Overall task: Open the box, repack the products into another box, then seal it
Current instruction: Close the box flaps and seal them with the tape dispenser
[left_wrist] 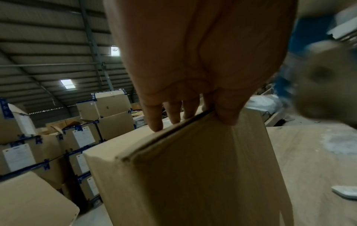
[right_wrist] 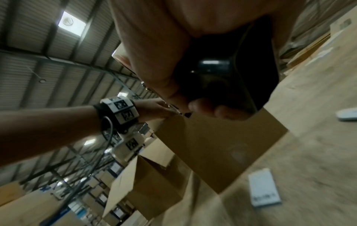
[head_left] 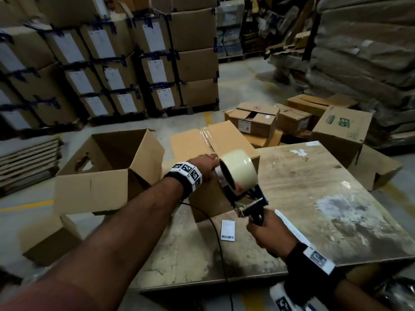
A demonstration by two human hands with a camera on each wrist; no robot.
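Note:
A closed brown box (head_left: 224, 140), taped along its top seam, stands on the wooden table (head_left: 325, 187). My left hand (head_left: 208, 162) presses on its near top edge: the fingers (left_wrist: 156, 122) lie on the top and the thumb lies on the front face (left_wrist: 203, 168). My right hand (head_left: 262, 225) grips the black handle (right_wrist: 222, 73) of a blue tape dispenser (head_left: 249, 198). Its pale tape roll (head_left: 238, 169) hovers at the box's near right corner, just beside my left hand. An open brown box (head_left: 107, 167) stands to the left, and I cannot see into it.
A barcode label (head_left: 228, 230) lies on the table in front of the box, and a black cable (head_left: 215, 223) runs down from my left wrist. Strapped stacks of boxes (head_left: 112, 63) fill the back left. Loose boxes (head_left: 253, 120) sit on the floor behind the table.

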